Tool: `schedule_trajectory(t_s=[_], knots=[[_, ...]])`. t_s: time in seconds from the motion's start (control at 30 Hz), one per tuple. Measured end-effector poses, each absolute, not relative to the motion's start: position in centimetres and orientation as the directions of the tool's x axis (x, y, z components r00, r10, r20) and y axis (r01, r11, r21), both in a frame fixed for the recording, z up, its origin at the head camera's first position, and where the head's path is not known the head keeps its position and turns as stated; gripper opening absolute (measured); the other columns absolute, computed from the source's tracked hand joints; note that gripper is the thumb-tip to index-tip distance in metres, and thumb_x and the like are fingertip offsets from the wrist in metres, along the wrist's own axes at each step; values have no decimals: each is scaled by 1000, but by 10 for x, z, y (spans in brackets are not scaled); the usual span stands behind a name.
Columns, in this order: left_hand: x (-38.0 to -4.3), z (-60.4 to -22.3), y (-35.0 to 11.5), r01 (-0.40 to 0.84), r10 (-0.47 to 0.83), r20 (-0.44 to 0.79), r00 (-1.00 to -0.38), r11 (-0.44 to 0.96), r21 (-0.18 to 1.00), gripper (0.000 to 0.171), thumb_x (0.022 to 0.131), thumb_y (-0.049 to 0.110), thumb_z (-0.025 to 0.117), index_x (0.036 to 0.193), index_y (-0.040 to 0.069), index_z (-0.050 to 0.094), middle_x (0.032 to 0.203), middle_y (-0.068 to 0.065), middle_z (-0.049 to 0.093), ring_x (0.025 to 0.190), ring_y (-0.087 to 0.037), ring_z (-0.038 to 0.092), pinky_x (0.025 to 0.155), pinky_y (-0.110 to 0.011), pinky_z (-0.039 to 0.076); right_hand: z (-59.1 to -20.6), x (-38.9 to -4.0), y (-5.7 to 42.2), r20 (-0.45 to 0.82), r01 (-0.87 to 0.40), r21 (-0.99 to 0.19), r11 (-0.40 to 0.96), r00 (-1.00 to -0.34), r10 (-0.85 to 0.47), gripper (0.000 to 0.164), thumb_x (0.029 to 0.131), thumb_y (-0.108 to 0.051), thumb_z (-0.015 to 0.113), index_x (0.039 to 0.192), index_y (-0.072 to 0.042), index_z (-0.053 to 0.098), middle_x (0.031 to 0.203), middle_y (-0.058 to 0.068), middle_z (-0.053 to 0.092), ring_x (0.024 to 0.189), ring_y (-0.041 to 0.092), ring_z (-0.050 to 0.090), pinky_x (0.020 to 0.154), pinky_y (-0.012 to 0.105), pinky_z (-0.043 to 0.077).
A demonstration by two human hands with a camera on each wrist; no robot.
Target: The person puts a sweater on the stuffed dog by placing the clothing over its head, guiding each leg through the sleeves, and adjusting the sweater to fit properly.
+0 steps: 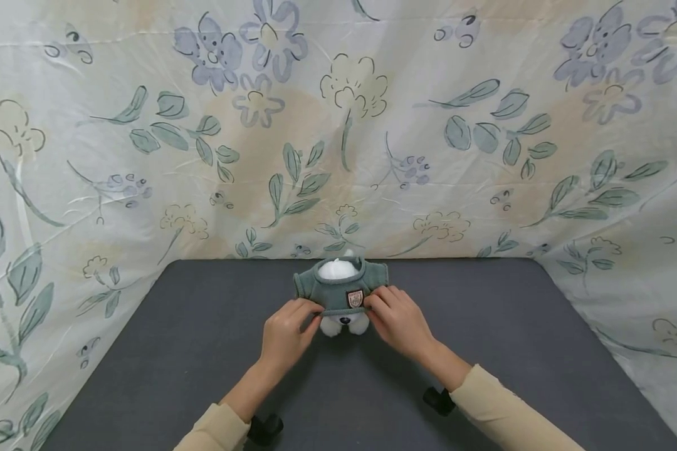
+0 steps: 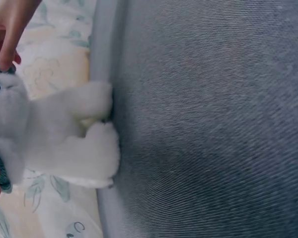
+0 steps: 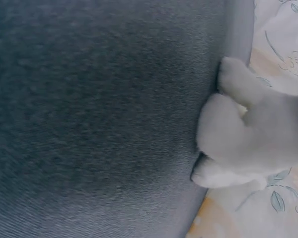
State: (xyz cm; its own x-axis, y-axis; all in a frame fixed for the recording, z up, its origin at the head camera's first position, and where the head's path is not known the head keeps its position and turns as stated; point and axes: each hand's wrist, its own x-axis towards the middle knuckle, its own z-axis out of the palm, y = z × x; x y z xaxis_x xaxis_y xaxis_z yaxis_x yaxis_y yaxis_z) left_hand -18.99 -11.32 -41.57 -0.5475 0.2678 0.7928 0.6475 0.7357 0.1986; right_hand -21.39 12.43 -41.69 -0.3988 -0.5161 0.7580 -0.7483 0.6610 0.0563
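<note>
On the far part of the table (image 1: 203,351), a white plush toy (image 2: 54,131) is upright, a green sweater (image 1: 331,294) around its head; white fur shows in the neck opening and the dark nose (image 1: 345,321) just below the hem. The left hand (image 1: 284,330) pinches one side of the hem, the right hand (image 1: 400,321) the other, near a badge (image 1: 355,299). Behind is a flowered cloth (image 1: 367,188).

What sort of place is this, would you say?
Probably a small staged filming spot: floral-print fabric hangs behind and beside a dark grey tabletop, and there are two black wrist-worn gadgets, possibly cameras.
</note>
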Motion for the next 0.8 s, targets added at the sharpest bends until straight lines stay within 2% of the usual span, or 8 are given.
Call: schedule_trajectory(t_s=[0.17,0.43,0.5,0.67,0.73,0.8], knots=[[-188,-421,-113,659,284,794,-538,728,186,18,71,11,78,85,17,68,85,5,65,73,-10,61,57,-25,49,-423,-212,127,747,-761,44,648,-406,-527,4,88,-15,62,90,-13,61,89,1,55,72,15,48,60,29,38],[-184,-428,-113,665,295,793,-534,726,177,18,70,8,78,83,17,69,85,6,64,74,-10,60,58,-25,48,-429,-208,129,745,-779,49,625,-389,-542,20,96,-24,46,88,-15,62,91,2,56,75,17,49,62,31,40],[-184,-430,-114,672,301,799,-521,721,167,19,68,7,78,82,16,70,85,5,64,74,-11,60,58,-25,48,-430,-207,130,745,-787,59,615,-375,-551,20,96,-24,46,88,-16,62,91,2,56,76,17,49,63,32,41],[-185,-436,-115,689,318,810,-493,711,140,19,66,6,79,79,16,69,85,5,63,74,-11,59,61,-26,49,-432,-206,131,743,-802,84,591,-345,-574,10,92,-21,55,86,-17,61,91,2,55,76,18,48,66,34,41],[-186,-437,-115,692,324,812,-485,710,130,20,66,6,80,79,16,69,85,5,63,74,-11,59,61,-26,49,-433,-206,132,738,-804,90,588,-343,-582,11,93,-21,54,86,-17,61,91,3,56,76,18,48,67,34,41],[-186,-438,-115,695,333,812,-479,709,120,20,65,6,80,78,16,69,85,4,63,74,-11,59,62,-26,49,-433,-207,132,731,-805,97,585,-342,-591,18,95,-23,48,85,-18,62,92,3,55,77,19,48,69,36,41]])
